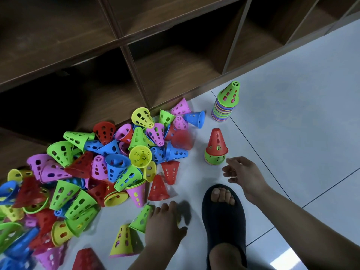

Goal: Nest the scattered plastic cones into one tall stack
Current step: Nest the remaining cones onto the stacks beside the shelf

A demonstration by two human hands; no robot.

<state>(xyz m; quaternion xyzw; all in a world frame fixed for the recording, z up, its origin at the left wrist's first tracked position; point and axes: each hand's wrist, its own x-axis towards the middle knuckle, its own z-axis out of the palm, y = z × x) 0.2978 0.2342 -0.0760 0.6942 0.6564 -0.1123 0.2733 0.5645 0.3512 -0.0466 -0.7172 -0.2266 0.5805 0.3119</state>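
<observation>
Cones (116, 164) mostly loose, left; short stack (216, 145) begun. Right hand (244, 177) slack, empty; left hand (165, 223) blurred, grip unclear. Next: seat another squarely.

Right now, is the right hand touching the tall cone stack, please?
Apart: the head view shows the right hand well short of the tall stack, with white floor between them.

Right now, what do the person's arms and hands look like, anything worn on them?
Both forearms are bare, with no sleeves showing. The left hand and right hand wear no gloves; no watch or ring is visible, though the left hand is motion-blurred.
</observation>
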